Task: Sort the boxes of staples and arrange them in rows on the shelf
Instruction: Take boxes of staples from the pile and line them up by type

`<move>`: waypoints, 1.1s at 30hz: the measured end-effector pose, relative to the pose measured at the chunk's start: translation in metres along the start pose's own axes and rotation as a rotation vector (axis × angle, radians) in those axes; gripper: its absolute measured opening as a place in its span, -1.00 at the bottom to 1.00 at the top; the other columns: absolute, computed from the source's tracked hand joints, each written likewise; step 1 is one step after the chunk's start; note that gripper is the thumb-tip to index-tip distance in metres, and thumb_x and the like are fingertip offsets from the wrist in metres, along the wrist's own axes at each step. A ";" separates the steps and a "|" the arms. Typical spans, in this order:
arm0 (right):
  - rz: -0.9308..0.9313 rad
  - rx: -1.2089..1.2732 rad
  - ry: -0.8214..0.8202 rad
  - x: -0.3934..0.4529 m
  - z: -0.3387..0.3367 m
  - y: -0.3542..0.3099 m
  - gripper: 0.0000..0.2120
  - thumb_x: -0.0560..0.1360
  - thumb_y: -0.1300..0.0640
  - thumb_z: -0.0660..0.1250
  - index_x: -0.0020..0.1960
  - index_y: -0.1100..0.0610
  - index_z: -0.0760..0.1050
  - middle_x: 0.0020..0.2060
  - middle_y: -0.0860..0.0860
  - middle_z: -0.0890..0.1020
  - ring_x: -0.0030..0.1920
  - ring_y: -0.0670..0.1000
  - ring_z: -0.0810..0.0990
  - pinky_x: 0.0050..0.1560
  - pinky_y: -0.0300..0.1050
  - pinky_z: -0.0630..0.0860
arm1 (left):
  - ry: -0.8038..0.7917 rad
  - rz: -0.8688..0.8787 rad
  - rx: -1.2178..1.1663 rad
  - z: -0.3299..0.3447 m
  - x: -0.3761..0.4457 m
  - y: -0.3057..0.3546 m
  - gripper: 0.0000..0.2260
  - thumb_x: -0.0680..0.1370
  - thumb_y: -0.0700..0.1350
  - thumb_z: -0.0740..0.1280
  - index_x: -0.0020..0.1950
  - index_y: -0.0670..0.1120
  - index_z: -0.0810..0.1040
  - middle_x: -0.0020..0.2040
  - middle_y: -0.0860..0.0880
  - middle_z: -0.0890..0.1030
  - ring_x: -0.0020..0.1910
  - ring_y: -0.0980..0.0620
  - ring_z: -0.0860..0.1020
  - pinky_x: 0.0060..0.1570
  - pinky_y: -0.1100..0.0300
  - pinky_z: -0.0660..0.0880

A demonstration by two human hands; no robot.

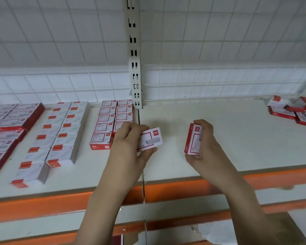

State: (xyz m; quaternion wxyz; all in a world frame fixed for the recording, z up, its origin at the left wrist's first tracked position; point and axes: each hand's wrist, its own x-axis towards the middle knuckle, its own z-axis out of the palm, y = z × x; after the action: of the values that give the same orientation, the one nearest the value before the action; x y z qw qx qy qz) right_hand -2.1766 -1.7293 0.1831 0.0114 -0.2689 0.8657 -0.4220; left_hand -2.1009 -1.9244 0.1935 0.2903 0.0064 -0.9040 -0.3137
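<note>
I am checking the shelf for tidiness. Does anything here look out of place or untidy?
Yes. At the far right of the white shelf, a loose pile of red-and-white staple boxes lies tilted and overlapping, unlike the straight rows of boxes on the left. The left hand and right hand each hold one box.

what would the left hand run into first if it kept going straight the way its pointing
Probably the two-column block of red-and-white staple boxes just beyond the left hand and its held box; the knuckles already overlap the nearest boxes, though depth is unclear.

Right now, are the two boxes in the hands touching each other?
Apart. The head view shows bare shelf between the left hand's box and the right hand's box.
</note>
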 end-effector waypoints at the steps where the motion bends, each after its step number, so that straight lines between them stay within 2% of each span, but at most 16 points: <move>1: -0.007 0.016 0.022 -0.002 0.002 0.000 -0.30 0.43 0.24 0.37 0.31 -0.20 0.02 0.09 -0.04 0.37 -0.06 -0.13 0.45 -0.14 -0.46 0.40 | 0.004 0.003 0.010 0.000 -0.003 0.002 -0.61 0.35 -0.23 0.51 0.14 -0.14 0.52 0.02 -0.04 0.47 -0.04 0.03 0.46 -0.05 0.32 0.40; 3: -0.012 0.032 0.060 -0.005 0.005 0.000 -0.29 0.38 0.19 0.46 0.34 -0.08 0.10 0.13 -0.04 0.36 0.00 -0.13 0.44 -0.10 -0.55 0.37 | 0.007 -0.004 0.032 0.000 -0.009 0.006 -0.61 0.35 -0.23 0.51 0.14 -0.15 0.52 0.01 -0.05 0.47 -0.04 0.00 0.47 -0.05 0.32 0.40; 7: -0.069 -0.011 0.172 -0.011 0.013 -0.005 -0.28 0.27 0.12 0.56 0.30 0.11 0.25 0.12 -0.08 0.27 0.04 -0.24 0.30 -0.07 -0.69 0.22 | 0.007 -0.056 0.069 -0.002 -0.028 0.011 -0.61 0.36 -0.22 0.50 0.15 -0.17 0.51 0.03 -0.08 0.49 -0.01 -0.05 0.49 -0.04 0.14 0.48; 10: -0.063 -0.015 0.198 -0.015 0.019 -0.011 -0.30 0.26 0.08 0.56 0.29 0.10 0.29 0.08 -0.10 0.33 0.00 -0.25 0.28 -0.08 -0.68 0.19 | 0.013 -0.079 0.097 -0.010 -0.042 0.011 -0.63 0.36 -0.22 0.49 0.14 -0.15 0.51 0.04 -0.07 0.50 0.00 -0.05 0.49 -0.03 0.09 0.51; 13: -0.046 -0.006 0.172 -0.017 0.026 -0.017 -0.26 0.27 0.02 0.55 0.33 0.05 0.26 0.12 -0.09 0.38 0.09 -0.17 0.32 -0.06 -0.52 0.22 | 0.038 -0.134 0.115 -0.021 -0.052 0.009 -0.61 0.36 -0.22 0.50 0.15 -0.14 0.51 0.05 -0.07 0.52 0.04 -0.07 0.50 0.00 0.05 0.52; 15: -0.027 0.013 0.154 -0.019 0.032 -0.021 -0.22 0.28 -0.01 0.54 0.37 0.03 0.22 0.20 -0.06 0.39 0.19 -0.07 0.35 0.08 -0.35 0.26 | 0.053 -0.145 0.124 -0.028 -0.056 0.007 -0.61 0.37 -0.20 0.50 0.16 -0.14 0.51 0.06 -0.08 0.53 0.05 -0.09 0.51 0.01 0.03 0.53; 18: -0.015 0.049 0.129 -0.020 0.042 -0.031 -0.14 0.30 -0.02 0.53 0.44 -0.08 0.10 0.16 -0.12 0.33 0.20 -0.12 0.31 0.12 -0.27 0.26 | 0.068 -0.147 0.149 -0.036 -0.060 0.002 -0.59 0.37 -0.19 0.50 0.18 -0.15 0.51 0.09 -0.08 0.53 0.07 -0.08 0.51 0.04 0.05 0.52; 21: -0.106 -0.029 0.144 -0.018 0.051 -0.043 -0.29 0.34 -0.01 0.49 0.39 -0.08 0.23 0.10 -0.08 0.35 0.11 -0.08 0.33 0.17 -0.15 0.31 | 0.073 -0.140 0.152 -0.048 -0.060 -0.007 -0.58 0.37 -0.18 0.50 0.19 -0.13 0.51 0.09 -0.07 0.53 0.07 -0.05 0.50 0.04 0.14 0.48; 23: -0.139 -0.082 0.165 -0.015 0.060 -0.054 -0.47 0.34 -0.03 0.47 0.25 -0.02 0.40 0.06 -0.03 0.38 0.09 0.01 0.39 0.19 0.03 0.40 | 0.070 -0.110 0.149 -0.058 -0.058 -0.017 -0.59 0.37 -0.19 0.50 0.18 -0.13 0.52 0.08 -0.06 0.53 0.06 -0.04 0.50 0.03 0.17 0.47; 25: -0.119 -0.079 0.195 -0.012 0.071 -0.067 -0.56 0.32 -0.04 0.49 0.13 0.02 0.44 0.00 -0.05 0.34 0.06 0.06 0.43 0.13 0.08 0.44 | 0.067 -0.087 0.153 -0.071 -0.057 -0.031 -0.59 0.38 -0.18 0.50 0.19 -0.12 0.52 0.07 -0.05 0.52 0.06 -0.03 0.49 0.03 0.14 0.48; 28: -0.021 -0.021 0.205 -0.008 0.096 -0.089 -0.44 0.26 0.01 0.54 0.14 -0.01 0.32 0.03 -0.03 0.26 0.10 0.06 0.42 0.09 -0.15 0.46 | 0.050 -0.060 0.167 -0.098 -0.061 -0.058 -0.59 0.38 -0.17 0.50 0.20 -0.11 0.52 0.06 -0.05 0.53 0.04 -0.02 0.48 0.02 0.16 0.46; 30: 0.009 -0.005 0.178 -0.006 0.117 -0.105 -0.33 0.26 0.14 0.55 0.22 0.02 0.23 0.07 -0.02 0.19 0.16 0.02 0.36 0.12 -0.28 0.41 | 0.049 -0.046 0.185 -0.122 -0.064 -0.079 -0.58 0.36 -0.17 0.51 0.19 -0.14 0.53 0.06 -0.09 0.55 0.03 -0.07 0.49 0.02 0.10 0.47; 33: -0.002 -0.048 0.123 -0.002 0.151 -0.134 -0.35 0.32 0.42 0.32 0.30 0.14 0.14 0.09 -0.04 0.13 0.13 -0.14 0.23 0.07 -0.60 0.23 | 0.079 -0.037 0.211 -0.160 -0.071 -0.115 -0.58 0.35 -0.18 0.52 0.17 -0.18 0.54 0.04 -0.13 0.55 0.02 -0.13 0.50 0.02 0.05 0.46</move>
State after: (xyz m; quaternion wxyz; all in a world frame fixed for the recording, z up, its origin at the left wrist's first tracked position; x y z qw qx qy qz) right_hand -2.0764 -1.9050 0.1842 -0.0490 -0.2435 0.8744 -0.4167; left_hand -1.9771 -2.0926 0.1924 0.3175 0.0661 -0.9196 -0.2216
